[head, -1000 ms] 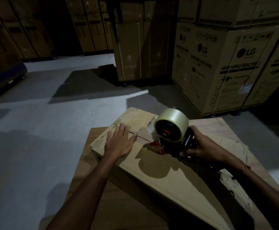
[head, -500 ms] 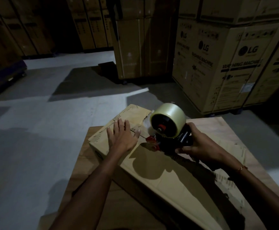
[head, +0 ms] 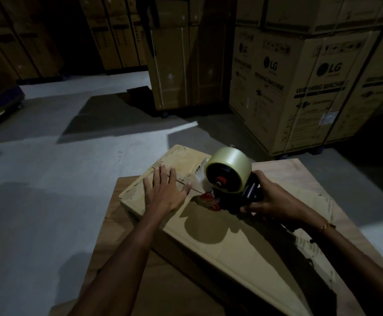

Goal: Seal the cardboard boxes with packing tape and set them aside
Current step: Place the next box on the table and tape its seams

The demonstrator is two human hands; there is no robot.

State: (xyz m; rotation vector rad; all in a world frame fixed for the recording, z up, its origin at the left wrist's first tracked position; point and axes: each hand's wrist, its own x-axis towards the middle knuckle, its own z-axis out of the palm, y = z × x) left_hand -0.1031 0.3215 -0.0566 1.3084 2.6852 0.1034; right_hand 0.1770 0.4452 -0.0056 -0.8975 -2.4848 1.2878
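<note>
Desk [head: 288,169]: wooden top, lower centre of the frame, carrying the box.
Cardboard box [head: 231,242]: long, flat, lying diagonally across the desk from lower right to centre.
Left hand [head: 163,192]: palm flat on the box top near its far end, fingers straight and slightly spread.
Right hand [head: 275,199]: fingers curled round the handle of the tape dispenser [head: 229,190].
Tape dispenser: red nose touching the box seam, beside the left thumb; pale tape roll [head: 229,172] on top.
Far right: stacked LG washing machine cartons [head: 311,87] on the floor.

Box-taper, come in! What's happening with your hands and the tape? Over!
Left hand flat on box. Right hand grips tape dispenser on seam. Nothing blocking.
</note>
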